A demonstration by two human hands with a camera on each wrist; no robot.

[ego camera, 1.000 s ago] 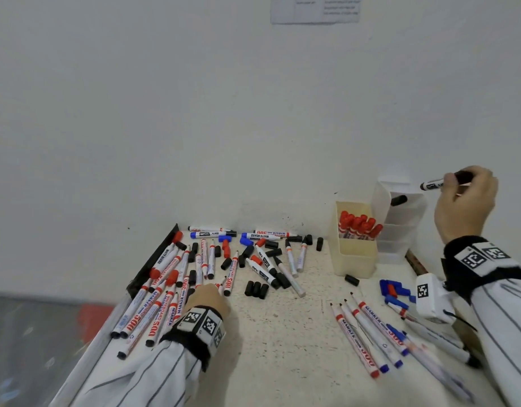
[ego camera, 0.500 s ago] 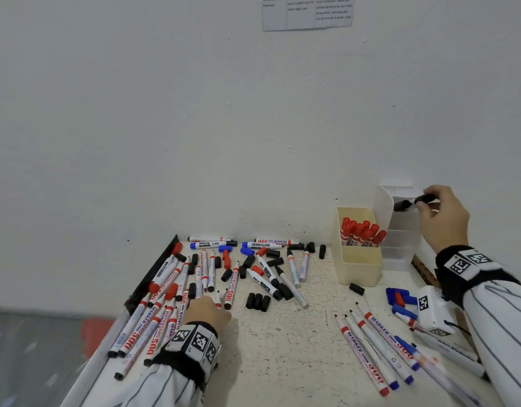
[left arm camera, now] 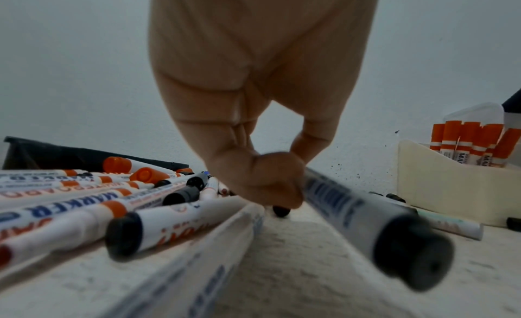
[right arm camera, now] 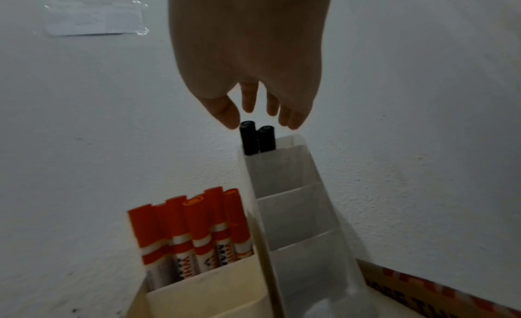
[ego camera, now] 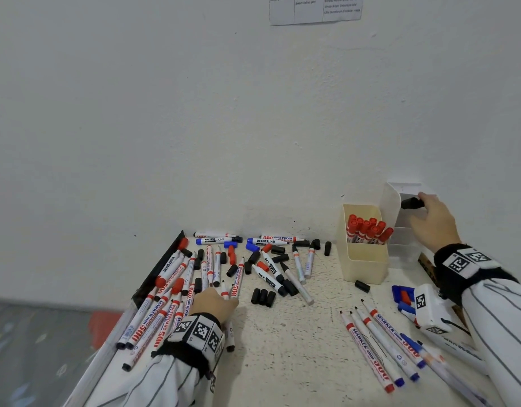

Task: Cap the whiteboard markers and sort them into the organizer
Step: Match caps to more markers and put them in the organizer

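Two black-capped markers (right arm camera: 256, 139) stand side by side in the tallest, rearmost compartment of the clear tiered organizer (right arm camera: 298, 211), which stands against the wall; its lower compartments show nothing in them. The right hand (right arm camera: 251, 62) hovers just over those two caps, its fingers (right arm camera: 225, 111) loosely spread and holding nothing; whether the thumb touches the nearer cap cannot be told. Beside the organizer, a cream bin (ego camera: 363, 265) holds about seven red-capped markers (ego camera: 367, 230) upright. The left hand (left arm camera: 253, 126) is down on the tabletop (ego camera: 297, 348) at the edge of the loose marker pile (ego camera: 177, 292), its fingers curled around one uncapped marker (left arm camera: 366, 218) with a black end plug. Three black caps (ego camera: 263, 296) lie in a row mid-tabletop, and one more (ego camera: 362, 286) lies in front of the bin.
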